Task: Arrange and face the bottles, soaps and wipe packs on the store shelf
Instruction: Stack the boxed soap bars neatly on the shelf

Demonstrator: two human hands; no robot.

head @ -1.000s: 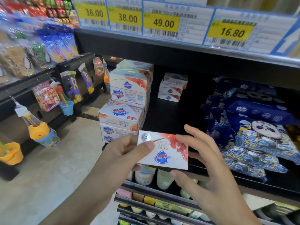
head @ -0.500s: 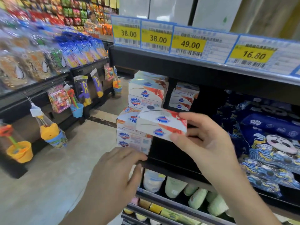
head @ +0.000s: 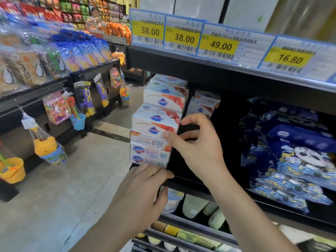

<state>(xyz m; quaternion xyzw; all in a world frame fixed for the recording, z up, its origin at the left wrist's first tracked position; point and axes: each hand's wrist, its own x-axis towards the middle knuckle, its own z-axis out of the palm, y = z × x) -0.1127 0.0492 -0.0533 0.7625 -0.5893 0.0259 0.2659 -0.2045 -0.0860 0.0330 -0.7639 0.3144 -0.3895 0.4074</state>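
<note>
Head camera looks at a dark store shelf (head: 200, 186). Blue wipe packs (head: 298, 160) are heaped toward its right end; a stack of soap boxes (head: 154, 139) stands at its left front corner, with a smaller stack (head: 203, 104) behind. Green and white bottles (head: 192, 206) lie on the shelf below. The right hand (head: 196, 144) pinches the right end of a white-and-red soap box (head: 156, 122) lying on that stack. The left hand (head: 143, 193), fingers straight, rests against the shelf's front edge under the stack.

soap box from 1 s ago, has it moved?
Yes. The soap box went from in front of the shelf edge, up and left onto the front soap stack; right hand touches it.
</note>
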